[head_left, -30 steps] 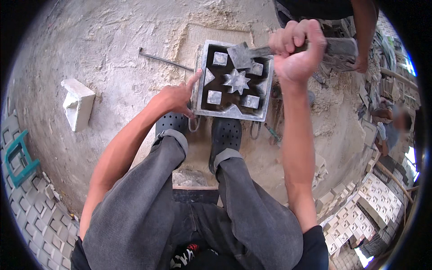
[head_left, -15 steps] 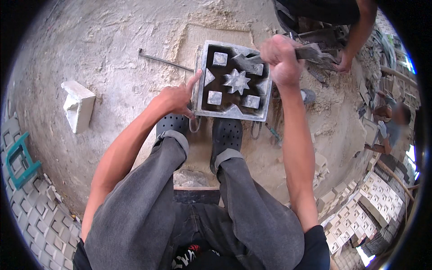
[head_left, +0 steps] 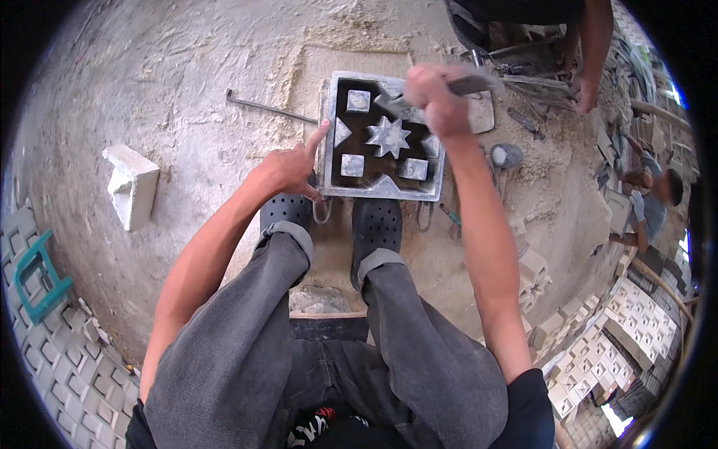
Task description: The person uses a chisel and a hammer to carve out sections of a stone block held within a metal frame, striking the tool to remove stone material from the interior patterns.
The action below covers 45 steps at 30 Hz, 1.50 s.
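Observation:
A square grey metal mould (head_left: 327,161) lies on the ground in front of my feet. Inside it stand square blocks, triangular points along the walls and a raised eight-pointed star (head_left: 388,138). My left hand (head_left: 288,170) rests against the mould's left edge, index finger stretched along the rim and thumb spread toward the near corner. Over the far right corner, my right hand (head_left: 440,101) is closed round a grey hand tool (head_left: 475,81). One broad end of the tool reaches into the mould; motion blurs it, and its exact kind is unclear.
A thin metal rod (head_left: 269,108) and a chipped white block (head_left: 134,185) lie to the left. A mallet-like tool (head_left: 507,156) lies right of the mould. Another person's hand (head_left: 585,93) is at the far right. Patterned blocks (head_left: 591,367) stand at the lower right.
My right hand and the tool have swung left over the mould, the tool's broad end moving toward its middle. My left hand keeps its place at the mould's edge.

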Tool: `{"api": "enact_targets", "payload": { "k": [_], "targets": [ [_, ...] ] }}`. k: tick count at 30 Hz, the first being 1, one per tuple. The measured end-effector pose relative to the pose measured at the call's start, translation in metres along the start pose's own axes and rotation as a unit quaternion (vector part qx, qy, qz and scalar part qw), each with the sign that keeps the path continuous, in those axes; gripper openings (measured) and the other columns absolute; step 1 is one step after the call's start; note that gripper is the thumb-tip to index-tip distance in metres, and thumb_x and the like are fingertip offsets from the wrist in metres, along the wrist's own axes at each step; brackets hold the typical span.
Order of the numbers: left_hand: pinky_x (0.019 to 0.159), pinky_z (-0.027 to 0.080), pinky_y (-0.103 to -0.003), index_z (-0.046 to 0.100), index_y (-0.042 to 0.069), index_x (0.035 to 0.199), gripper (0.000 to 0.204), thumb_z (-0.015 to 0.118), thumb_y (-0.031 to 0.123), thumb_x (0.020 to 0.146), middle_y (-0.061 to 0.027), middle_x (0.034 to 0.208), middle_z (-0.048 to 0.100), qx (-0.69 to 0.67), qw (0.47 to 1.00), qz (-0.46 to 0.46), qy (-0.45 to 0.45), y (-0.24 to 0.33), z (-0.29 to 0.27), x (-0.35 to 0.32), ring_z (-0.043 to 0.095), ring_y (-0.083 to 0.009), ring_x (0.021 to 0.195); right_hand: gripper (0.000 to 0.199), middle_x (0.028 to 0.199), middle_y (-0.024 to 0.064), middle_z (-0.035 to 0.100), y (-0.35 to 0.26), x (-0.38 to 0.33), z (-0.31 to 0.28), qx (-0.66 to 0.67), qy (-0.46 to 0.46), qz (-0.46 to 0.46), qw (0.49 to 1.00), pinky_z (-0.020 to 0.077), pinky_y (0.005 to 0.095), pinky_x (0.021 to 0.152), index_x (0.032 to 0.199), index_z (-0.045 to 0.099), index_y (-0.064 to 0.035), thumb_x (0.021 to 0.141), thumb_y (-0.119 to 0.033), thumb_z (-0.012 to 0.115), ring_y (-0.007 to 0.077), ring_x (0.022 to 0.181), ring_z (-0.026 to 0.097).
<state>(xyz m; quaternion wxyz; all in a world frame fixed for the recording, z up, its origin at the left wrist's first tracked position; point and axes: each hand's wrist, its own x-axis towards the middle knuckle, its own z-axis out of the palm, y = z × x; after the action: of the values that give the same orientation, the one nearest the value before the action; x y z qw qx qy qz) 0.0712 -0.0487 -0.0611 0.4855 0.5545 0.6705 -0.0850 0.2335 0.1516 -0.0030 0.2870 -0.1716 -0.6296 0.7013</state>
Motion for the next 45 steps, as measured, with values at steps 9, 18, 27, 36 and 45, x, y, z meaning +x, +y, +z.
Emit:
{"api": "enact_targets", "payload": {
  "k": [9,18,27,36,45],
  "targets": [
    [0.098,0.047,-0.046,-0.018,0.008,0.151,0.143,0.089,0.042,0.063,-0.0339,0.136,0.047,0.003,1.0,-0.006,-0.008,-0.001,0.0,-0.001,0.055,-0.0458,0.117,0.044,0.05,-0.0029,0.029,-0.011,-0.003,-0.006,0.042,0.07,-0.013,0.997,0.022,0.0301,0.047,0.053,0.029,-0.0083,0.093,-0.008,0.047,0.0096,0.046,0.026],
    [0.096,0.048,-0.047,-0.019,0.007,0.151,0.145,0.09,0.043,0.061,-0.0355,0.131,0.051,0.007,1.0,0.001,0.0,-0.001,0.0,0.002,0.057,-0.0466,0.115,0.045,0.049,-0.0016,0.024,-0.018,-0.002,0.003,0.026,0.189,-0.026,0.981,0.021,0.0312,0.047,0.053,0.027,-0.0112,0.093,-0.015,0.046,0.0114,0.045,0.024],
    [0.093,0.049,-0.048,-0.019,0.007,0.151,0.145,0.09,0.042,0.061,-0.0364,0.124,0.055,0.005,1.0,0.015,-0.001,-0.003,0.002,0.001,0.059,-0.0466,0.111,0.046,0.046,-0.0012,0.024,-0.075,-0.013,0.023,0.028,0.354,-0.081,0.931,0.0229,0.0321,0.048,0.051,0.025,-0.0147,0.092,-0.019,0.046,0.0128,0.042,0.02],
    [0.094,0.049,-0.048,-0.019,0.007,0.151,0.145,0.089,0.044,0.062,-0.037,0.12,0.057,0.019,1.0,0.0,-0.007,0.003,-0.001,-0.001,0.059,-0.0467,0.111,0.044,0.047,-0.0025,0.029,-0.064,-0.006,0.023,-0.026,0.368,-0.104,0.924,0.0232,0.03,0.045,0.051,0.029,-0.0134,0.09,-0.013,0.05,0.0106,0.041,0.024],
    [0.093,0.05,-0.046,-0.022,0.004,0.149,0.147,0.088,0.048,0.062,-0.0379,0.125,0.053,0.042,0.999,0.004,-0.006,0.003,0.0,0.0,0.059,-0.0467,0.11,0.04,0.051,-0.0049,0.036,-0.058,-0.017,0.022,0.022,0.406,-0.135,0.904,0.0219,0.0267,0.045,0.054,0.034,-0.0107,0.088,-0.012,0.055,0.005,0.046,0.028]
  ]
}}
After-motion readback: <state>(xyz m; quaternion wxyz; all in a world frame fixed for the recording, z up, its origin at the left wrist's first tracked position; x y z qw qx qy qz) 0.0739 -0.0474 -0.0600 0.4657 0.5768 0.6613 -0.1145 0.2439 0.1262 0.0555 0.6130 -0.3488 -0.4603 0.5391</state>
